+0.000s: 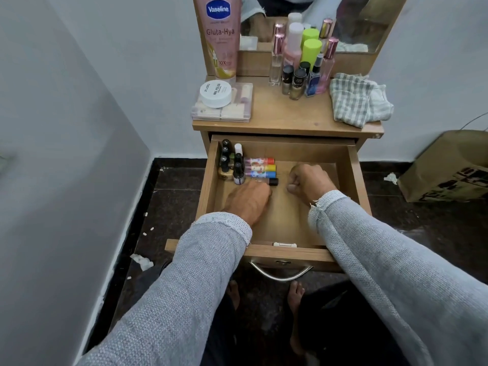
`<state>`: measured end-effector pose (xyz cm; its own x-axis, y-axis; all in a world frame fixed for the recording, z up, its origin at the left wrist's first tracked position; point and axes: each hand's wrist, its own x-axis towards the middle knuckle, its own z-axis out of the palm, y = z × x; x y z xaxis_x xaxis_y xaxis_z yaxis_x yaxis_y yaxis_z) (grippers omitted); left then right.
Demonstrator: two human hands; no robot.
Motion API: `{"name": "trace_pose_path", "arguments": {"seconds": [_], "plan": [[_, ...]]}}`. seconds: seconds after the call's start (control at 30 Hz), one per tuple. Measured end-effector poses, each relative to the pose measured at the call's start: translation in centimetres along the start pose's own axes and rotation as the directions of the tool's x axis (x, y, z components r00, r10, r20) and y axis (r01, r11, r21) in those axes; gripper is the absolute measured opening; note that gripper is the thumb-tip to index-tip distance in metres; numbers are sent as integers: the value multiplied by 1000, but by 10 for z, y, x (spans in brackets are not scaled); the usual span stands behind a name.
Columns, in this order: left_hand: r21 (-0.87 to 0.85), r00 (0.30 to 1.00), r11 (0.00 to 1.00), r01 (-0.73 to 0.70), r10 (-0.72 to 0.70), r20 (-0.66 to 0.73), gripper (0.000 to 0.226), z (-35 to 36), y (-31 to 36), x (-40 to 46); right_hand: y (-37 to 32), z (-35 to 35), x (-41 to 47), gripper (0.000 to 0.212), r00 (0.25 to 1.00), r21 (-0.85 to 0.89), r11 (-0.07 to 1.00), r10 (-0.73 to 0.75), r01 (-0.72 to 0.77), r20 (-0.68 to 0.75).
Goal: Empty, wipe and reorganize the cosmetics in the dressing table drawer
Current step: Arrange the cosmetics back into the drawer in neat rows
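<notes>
Cosmetics are split between two places in the head view. Inside the open drawer [351,165], a cluster of small nail polish bottles [230,165] stands in the far left corner, and just to their right a row of coloured tubes [260,167] lies side by side, with a dark-capped tube [272,181] nearest the person.

Both hands are down inside the drawer. The left hand [249,199] lies palm down with its fingertips at the dark-capped tube; whether it pinches the tube or only touches it cannot be told. The right hand [307,182] is curled into a fist on the drawer floor, well apart from the tubes, with nothing seen in it.

On the bench [285,120] above stand a tall Vaseline lotion tube [220,35], a white round jar [215,94] resting on a clear flat case [224,112], and a group of perfume and polish bottles [303,62] before the mirror [369,22]. A checked cloth [356,100] lies crumpled at the right end of the bench.
</notes>
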<state>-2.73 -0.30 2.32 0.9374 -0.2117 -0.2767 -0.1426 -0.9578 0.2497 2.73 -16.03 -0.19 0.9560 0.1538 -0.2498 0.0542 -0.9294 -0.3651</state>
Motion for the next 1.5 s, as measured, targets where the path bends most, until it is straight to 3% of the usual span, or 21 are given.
{"name": "trace_pose_path", "arguments": {"seconds": [0.33, 0.67, 0.9, 1.0, 1.13, 1.33, 1.5], "plan": [[0, 994, 995, 96, -96, -54, 21, -1, -1, -2, -24, 11, 6, 19, 1000, -41, 999, -30, 30, -5], [8, 992, 994, 110, -109, -69, 23, -1, -3, -1, -27, 14, 6, 19, 1000, 12, 1000, 2, -2, -18], [-2, 988, 997, 79, -78, -135, 22, -1, -3, 0, -20, 13, 9, 15, 992, 268, 956, 129, -122, -10], [-8, 979, 998, 55, -55, -195, 20, 2, -3, 0, -20, 10, 7, 35, 989, 341, 930, 150, -136, -13], [-17, 977, 999, 32, -35, -209, 22, 3, -4, 3, -21, 8, 10, 75, 998, 203, 978, -48, 56, -44], [25, 966, 998, -65, 69, -249, 37, 9, -7, 9, -24, 6, 19, 65, 985, 39, 985, -172, 170, 32], [55, 988, 996, -77, 83, -132, 56, 15, -8, 12, -20, 7, 21, 57, 989, 55, 988, -147, 146, 11]]}}
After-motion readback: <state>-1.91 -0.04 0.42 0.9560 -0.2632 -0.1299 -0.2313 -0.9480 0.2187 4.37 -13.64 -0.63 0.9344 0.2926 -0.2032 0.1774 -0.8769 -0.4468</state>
